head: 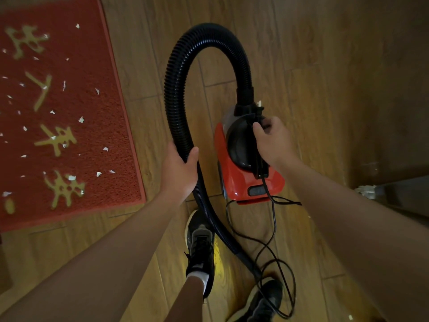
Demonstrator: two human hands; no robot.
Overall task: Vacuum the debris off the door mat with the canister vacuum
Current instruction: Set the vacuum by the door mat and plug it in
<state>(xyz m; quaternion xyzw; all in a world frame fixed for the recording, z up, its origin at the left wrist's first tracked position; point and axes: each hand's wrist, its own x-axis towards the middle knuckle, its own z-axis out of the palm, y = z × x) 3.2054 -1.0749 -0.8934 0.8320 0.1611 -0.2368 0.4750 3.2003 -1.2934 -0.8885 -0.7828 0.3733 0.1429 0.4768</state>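
Note:
A red door mat [88,126] with yellow characters lies on the floor at the left, strewn with several white paper scraps [81,119]. The red and black canister vacuum [234,182] is in the middle of the view. My right hand [271,141] grips its black top handle. My left hand [180,169] holds the black ribbed hose [183,73], which arcs up from the canister's front and runs down past my feet. The hose's far end is out of view.
The vacuum's black power cord [274,231] trails loose in loops over the wooden floor [325,101] around my two dark shoes [200,249]. A dark wall or door edge [394,194] stands at the right.

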